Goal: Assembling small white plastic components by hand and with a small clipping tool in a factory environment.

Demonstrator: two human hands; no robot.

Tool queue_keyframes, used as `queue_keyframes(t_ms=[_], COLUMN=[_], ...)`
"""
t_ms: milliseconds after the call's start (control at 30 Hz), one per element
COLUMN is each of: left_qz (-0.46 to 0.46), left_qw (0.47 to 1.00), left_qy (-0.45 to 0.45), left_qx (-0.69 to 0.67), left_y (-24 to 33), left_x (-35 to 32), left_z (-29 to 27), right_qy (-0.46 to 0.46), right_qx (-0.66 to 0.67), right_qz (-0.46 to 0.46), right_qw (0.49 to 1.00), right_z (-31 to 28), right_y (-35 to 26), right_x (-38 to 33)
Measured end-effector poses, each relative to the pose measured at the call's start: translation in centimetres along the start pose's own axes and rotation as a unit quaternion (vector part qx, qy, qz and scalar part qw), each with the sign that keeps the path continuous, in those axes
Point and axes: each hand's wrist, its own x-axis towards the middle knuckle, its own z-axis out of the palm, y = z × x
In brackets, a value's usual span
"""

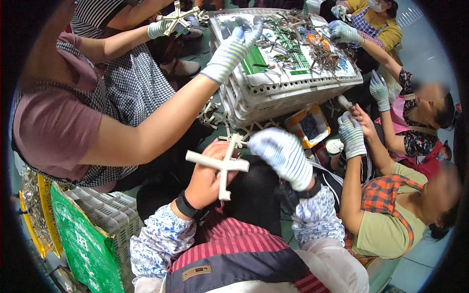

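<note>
My left hand [202, 183] is bare and closed round an off-white plastic cross-shaped piece [225, 165]. The piece sits in front of my lap with its arms spread outward. Just to its right, my right hand [283, 155] is raised in a striped knit glove, apart from the cross. That hand is smeared by motion, so its fingers do not show clearly. More off-white cross-shaped pieces [215, 117] lie in a heap beyond my left hand.
Ahead stands an upturned-looking white crate [273, 100] topped with printed sheets and many small metal strips [325, 53]. An orange-rimmed bin [312, 141] of small dark parts sits before it. Co-workers' arms reach in from left and right. White baskets [115, 215] and a green board [83, 244] stand at left.
</note>
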Motion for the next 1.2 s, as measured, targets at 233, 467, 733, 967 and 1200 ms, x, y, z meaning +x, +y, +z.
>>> queue_keyframes(t_ms=[233,467,733,967,1200], left_qz=[-0.080,-0.072,-0.048,-0.111,-0.205], left_qw=[0.994,0.996,0.997,0.990,0.937], left_qy=[-0.063,-0.045,-0.062,-0.063,-0.016], left_qx=[-0.027,-0.019,-0.009,-0.060,-0.284], left_y=[-1.1,-0.6,-1.0,-0.9,-1.0], left_x=[-1.4,-2.2,-2.0,-2.2,-2.6], left_z=[1.0,0.7,0.7,0.3,0.3], right_qy=[0.246,0.149,0.136,0.323,0.176], right_qx=[-0.277,-0.505,-0.546,-0.242,0.302], right_qz=[0.113,0.169,0.175,0.024,0.142], right_qw=[0.922,0.833,0.808,0.915,0.926], right_z=[-8.6,-7.1,-6.9,-7.5,-4.6], right_y=[14.3,11.2,12.4,13.8,4.4], right_x=[9.8,14.3,15.0,12.0,4.8])
